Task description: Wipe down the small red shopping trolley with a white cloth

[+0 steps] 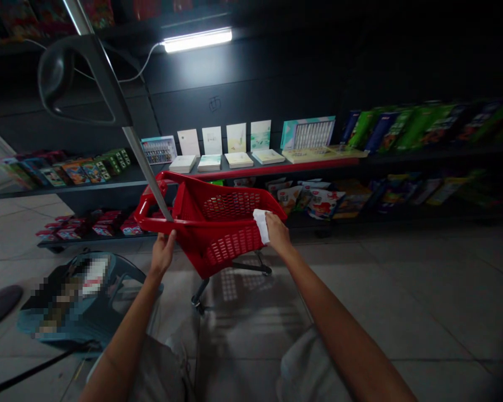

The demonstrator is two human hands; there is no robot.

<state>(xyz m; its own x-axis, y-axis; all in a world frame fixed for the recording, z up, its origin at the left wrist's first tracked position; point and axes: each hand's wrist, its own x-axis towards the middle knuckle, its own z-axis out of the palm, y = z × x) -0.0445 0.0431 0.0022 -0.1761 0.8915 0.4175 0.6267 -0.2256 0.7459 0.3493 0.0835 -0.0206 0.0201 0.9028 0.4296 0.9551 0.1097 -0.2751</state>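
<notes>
A red plastic shopping basket on wheels [218, 226] stands tilted on the floor in front of me. Its long grey pull handle [109, 95] rises up to the left. My left hand [162, 252] grips the near rim of the basket where the handle meets it. My right hand [278, 233] is closed on a white cloth [260, 224] and presses it against the basket's right rim.
Dark shelves [276, 166] with books, boxes and packets run along the wall behind the basket, lit by a tube lamp [198, 39]. A teal chair or bin [84, 304] sits at my left on the tiled floor [402, 290]. My knees show at the bottom.
</notes>
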